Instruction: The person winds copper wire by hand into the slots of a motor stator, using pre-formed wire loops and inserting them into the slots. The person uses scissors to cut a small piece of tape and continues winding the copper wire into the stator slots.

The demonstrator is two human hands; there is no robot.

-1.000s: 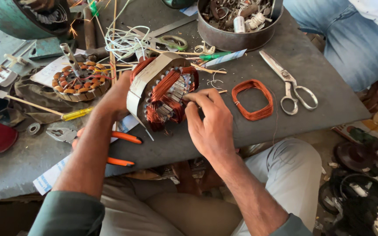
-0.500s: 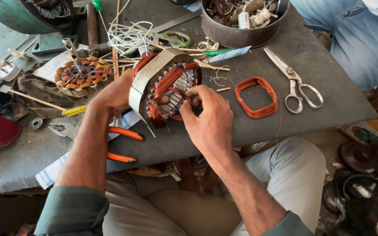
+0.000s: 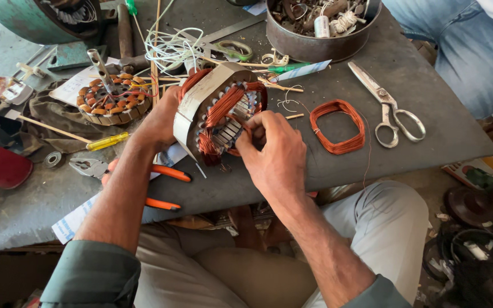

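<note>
Grip status: both hands closed on the stator (image 3: 218, 114).
We note left hand (image 3: 158, 122) bracing its rim, right hand (image 3: 272, 151) pinching copper windings; loose coil (image 3: 338, 126) lies right.

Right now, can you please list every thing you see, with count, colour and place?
stator: 1, grey with copper windings, tilted up at centre
loose wire coil: 1, copper, right of stator
scissors: 1, silver, far right
round tin: 1, dark, top, full of parts
wound core: 1, copper-brown, left
screwdriver: 1, yellow handle, left
pliers: 1, orange handles, near edge
table: 1, dark grey
left hand: holds stator rim
right hand: fingers on windings
</note>
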